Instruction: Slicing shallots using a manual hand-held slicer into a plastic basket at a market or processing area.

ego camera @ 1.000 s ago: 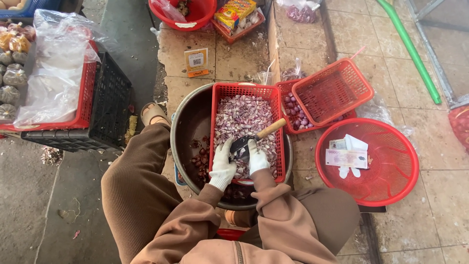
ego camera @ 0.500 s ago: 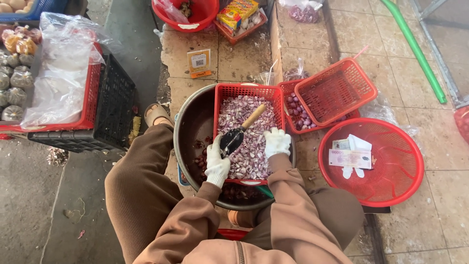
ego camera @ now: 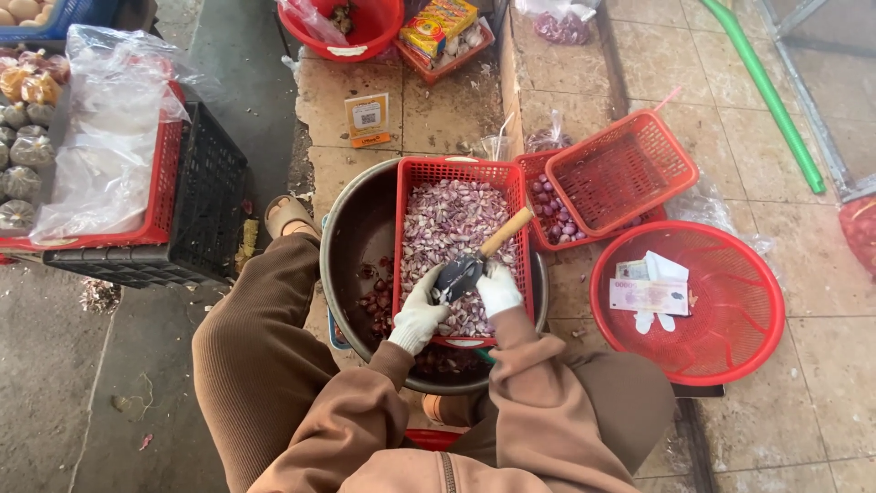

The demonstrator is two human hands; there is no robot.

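knife (ego camera: 474, 260): dark-bladed tool with a pale wooden handle, held over the near right part of the rectangular red basket (ego camera: 412, 196); it lies between the two gloved hands, touching both.
long axis: runs diagonally, blade end low and toward the person's left, handle end pointing up and away to the right, toward the stacked red baskets (ego camera: 630, 164).
nearer hand: the right hand (ego camera: 499, 290) sits just under the join of blade and handle; the left hand (ego camera: 420, 315) is at the blade's near tip.
left hand: in a white glove, fingers curled up toward the blade end; whether they pinch a shallot piece there is too small to tell.
right hand: in a white glove, curled closed around the lower part of the knife.
peeled shallots (ego camera: 447, 215): a purple and white heap filling the basket, lying directly beneath and beyond both hands.
metal basin (ego camera: 351, 228): round and dark, the basket rests across it; dark skins and a few unpeeled bulbs lie in its left part, just beside the left hand.
round red basket (ego camera: 730, 338): to the person's right, well apart from the hands, with paper notes in it.
posture: person in brown clothing is crouched over the basin, both sleeves reaching forward.
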